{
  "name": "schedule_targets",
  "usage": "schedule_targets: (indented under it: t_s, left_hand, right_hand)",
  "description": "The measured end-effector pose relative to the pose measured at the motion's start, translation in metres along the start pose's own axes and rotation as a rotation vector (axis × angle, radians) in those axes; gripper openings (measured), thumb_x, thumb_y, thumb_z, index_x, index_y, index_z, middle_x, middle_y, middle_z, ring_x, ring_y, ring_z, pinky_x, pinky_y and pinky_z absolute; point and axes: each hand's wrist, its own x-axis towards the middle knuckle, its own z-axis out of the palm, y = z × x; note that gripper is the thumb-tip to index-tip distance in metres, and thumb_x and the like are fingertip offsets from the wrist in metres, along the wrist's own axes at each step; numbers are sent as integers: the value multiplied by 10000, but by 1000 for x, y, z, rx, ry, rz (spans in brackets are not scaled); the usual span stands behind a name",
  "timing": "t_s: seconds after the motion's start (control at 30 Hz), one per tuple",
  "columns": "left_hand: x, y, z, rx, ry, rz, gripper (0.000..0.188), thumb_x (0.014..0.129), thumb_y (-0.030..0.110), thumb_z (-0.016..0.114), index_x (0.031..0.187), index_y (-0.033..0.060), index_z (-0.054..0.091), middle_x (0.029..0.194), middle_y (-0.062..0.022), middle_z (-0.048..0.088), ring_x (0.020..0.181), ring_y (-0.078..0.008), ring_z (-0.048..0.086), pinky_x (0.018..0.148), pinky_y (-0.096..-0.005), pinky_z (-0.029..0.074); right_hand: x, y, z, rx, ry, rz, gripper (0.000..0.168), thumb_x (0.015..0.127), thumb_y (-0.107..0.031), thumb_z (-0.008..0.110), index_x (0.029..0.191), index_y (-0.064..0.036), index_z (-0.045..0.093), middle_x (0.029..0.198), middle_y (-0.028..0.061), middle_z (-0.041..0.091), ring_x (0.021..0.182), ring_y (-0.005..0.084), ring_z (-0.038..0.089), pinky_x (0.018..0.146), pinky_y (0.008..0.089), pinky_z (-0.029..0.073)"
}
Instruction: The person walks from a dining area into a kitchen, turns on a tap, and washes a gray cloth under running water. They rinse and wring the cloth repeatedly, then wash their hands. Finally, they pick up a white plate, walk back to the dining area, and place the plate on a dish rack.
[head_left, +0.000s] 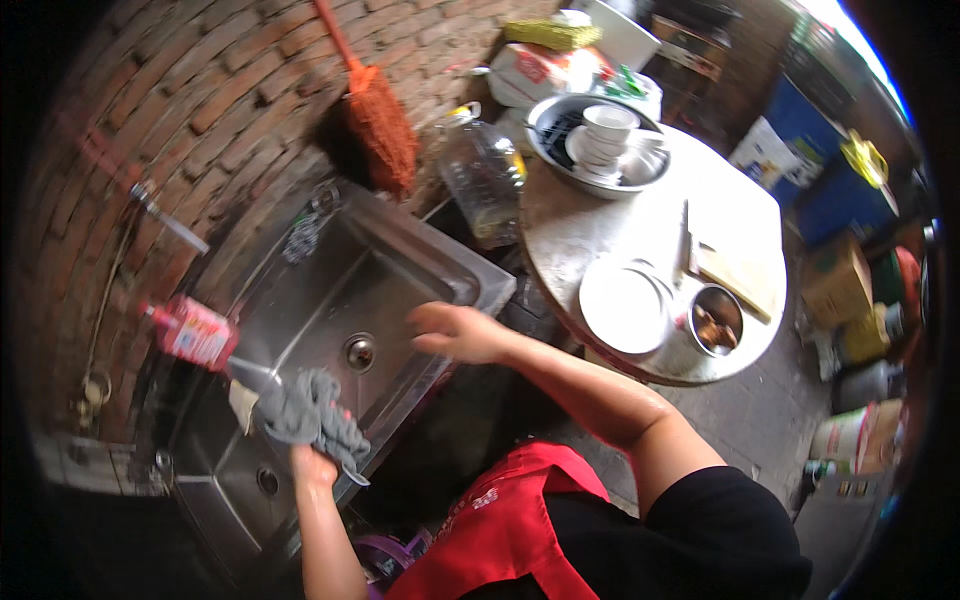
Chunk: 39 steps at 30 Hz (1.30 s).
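Observation:
My left hand (311, 466) holds a crumpled grey cloth (313, 412) above the divider of a double-bowl stainless-steel sink (397, 300). The cloth hides most of the fingers. Over the sink's near rim is my right hand (461, 332), slightly blurred, with nothing in it and its thumb apart from its fingers. A metal drain strainer (360, 352) lies in the bowl beside it. On the far ledge, a pink plastic bottle (196, 331) with a label stands near the cloth. Wire scourers (301, 238) rest at the sink's back corner.
A tap (169, 217) juts from the brick wall (247, 82), where an orange broom (381, 127) leans. Right of the sink stand a large clear jug (484, 176) and a round table (555, 240) bearing white plates (624, 309), a basin (600, 187) of stacked bowls and a metal pot (739, 319).

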Motion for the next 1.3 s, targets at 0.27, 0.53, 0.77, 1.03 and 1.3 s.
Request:
schedule_targets:
  t_s: [0.27, 0.53, 0.77, 1.03, 1.3]
  left_hand:
    - [-38, -60, -30, -1, 313, -177, 364, 761, 333, 508, 961, 29, 527, 881, -74, 549, 797, -251, 520, 718, -374, 441]
    - [-84, -100, -47, 78, 453, -199, 345, 774, 354, 470, 905, 38, 515, 774, -74, 532, 716, -227, 518, 653, -355, 445]
    - [-173, -145, -98, -66, 521, -73, 300, 797, 266, 463, 1019, 69, 505, 922, -62, 548, 750, -199, 523, 665, -334, 445]
    - [-400, -325, -212, -280, 904, 83, 317, 785, 291, 432, 911, 9, 506, 734, -107, 542, 643, -244, 536, 575, -365, 457]
    - [-601, -480, -125, -899, 1130, 213, 153, 687, 135, 528, 808, 42, 537, 697, -76, 561, 622, -215, 550, 575, -342, 465]
  right_hand:
    - [-246, 173, -77, 968, 770, 1055, 282, 812, -276, 466, 988, -63, 410, 775, 113, 568, 696, 191, 557, 589, 291, 448]
    - [-223, 195, -106, 988, 1174, 940, 505, 762, -308, 553, 1134, -42, 338, 1113, 95, 408, 931, 253, 469, 729, 356, 456]
    - [-207, 240, -137, 641, 1305, 548, 199, 706, -213, 543, 829, -74, 472, 666, 26, 468, 570, 123, 453, 480, 263, 411]
    - [-157, 184, -206, 172, 727, 66, 137, 800, -164, 494, 723, -53, 476, 603, -27, 426, 515, 68, 396, 443, 208, 347]
    - [-118, -44, 96, 351, 337, -17, 349, 785, -183, 508, 1087, -17, 451, 1048, 56, 500, 949, 171, 456, 825, 307, 340]
